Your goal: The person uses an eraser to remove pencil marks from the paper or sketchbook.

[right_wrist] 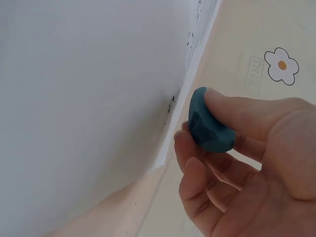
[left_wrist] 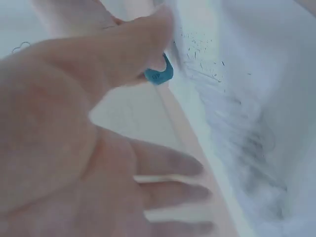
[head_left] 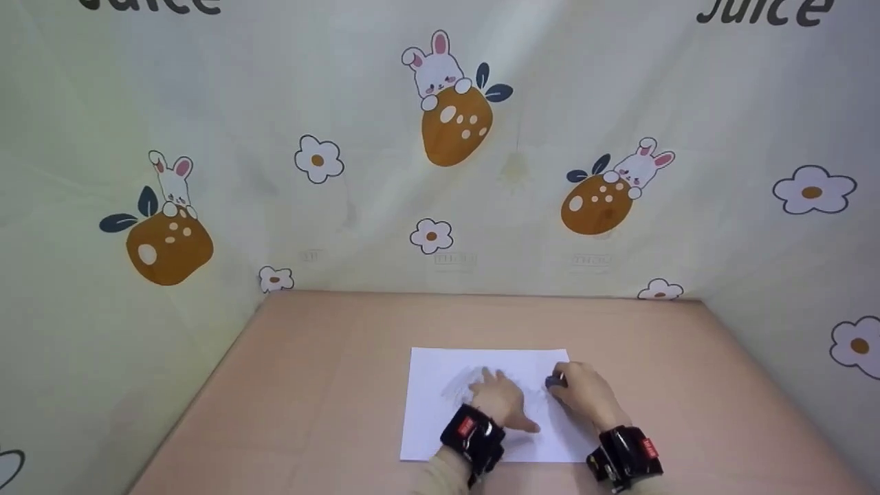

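Observation:
A white sheet of paper [head_left: 440, 405] with grey pencil smudges lies on the pinkish table [head_left: 323, 385]. My left hand [head_left: 496, 399] rests flat on the sheet, fingers straight, over the smudged patch. My right hand [head_left: 581, 392] pinches a small teal eraser [head_left: 554, 381] near the sheet's right edge. In the right wrist view the eraser [right_wrist: 207, 123] sits between thumb and fingers [right_wrist: 190, 163], just off the paper's [right_wrist: 89, 89] edge, where dark crumbs lie. The left wrist view shows my left hand [left_wrist: 98, 148], the smudged paper [left_wrist: 247, 98] and the eraser [left_wrist: 159, 74] beyond.
Cloth walls [head_left: 440, 172] printed with rabbits and flowers close in the table at the back and both sides. Bare table surface surrounds the sheet. Black bands with cameras sit on both wrists [head_left: 474, 433].

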